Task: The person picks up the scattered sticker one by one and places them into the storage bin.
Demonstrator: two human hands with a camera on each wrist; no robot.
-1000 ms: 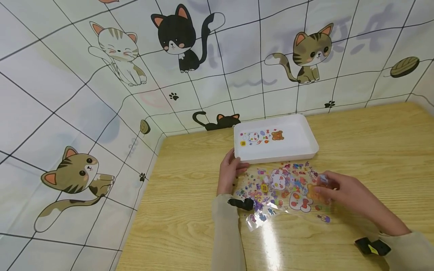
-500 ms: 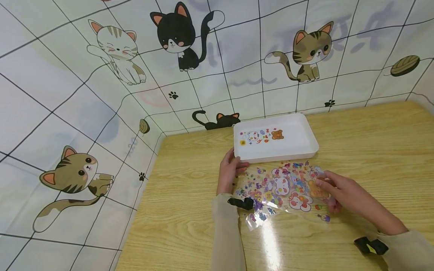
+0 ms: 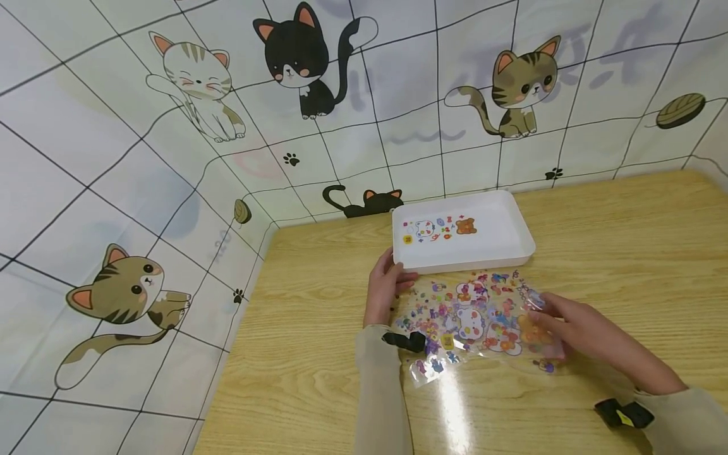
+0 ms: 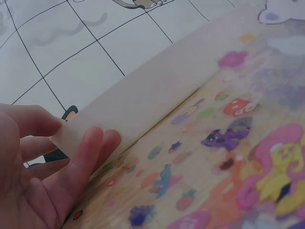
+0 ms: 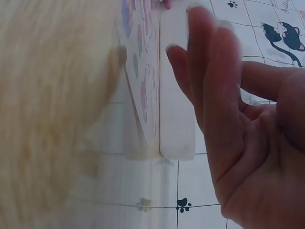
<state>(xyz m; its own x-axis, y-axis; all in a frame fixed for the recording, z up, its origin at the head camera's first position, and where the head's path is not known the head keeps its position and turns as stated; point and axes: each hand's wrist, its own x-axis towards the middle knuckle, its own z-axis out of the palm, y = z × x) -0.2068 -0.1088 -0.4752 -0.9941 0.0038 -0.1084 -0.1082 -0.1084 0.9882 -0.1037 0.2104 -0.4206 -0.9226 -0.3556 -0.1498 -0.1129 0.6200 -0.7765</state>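
A shallow white tray (image 3: 500, 234) stands by the wall; stickers, among them a brown bear (image 3: 466, 226), show on its left part. My left hand (image 3: 387, 287) grips the tray's near left corner; in the left wrist view the thumb lies along the tray wall (image 4: 143, 90), other fingers behind it. Clear sticker sheets (image 3: 470, 323) overlap on the table in front of the tray. At their right edge my right hand (image 3: 580, 325) holds the top sheet, thumb above, fingertips faintly visible through it. In the right wrist view the fingers (image 5: 221, 90) look nearly straight and the grip is hard to see.
The wooden table (image 3: 307, 354) meets a cloth-covered wall (image 3: 409, 145) printed with grid lines and cartoon cats at its back and left. Light glares off the table (image 3: 455, 417) in front of the sheets. Black bands circle both wrists.
The top sticker sheet has shifted toward the person and a little right, its white bear and yellow sticker lower than before. The right hand's fingers have changed position slightly; the left hand and tray stay put.
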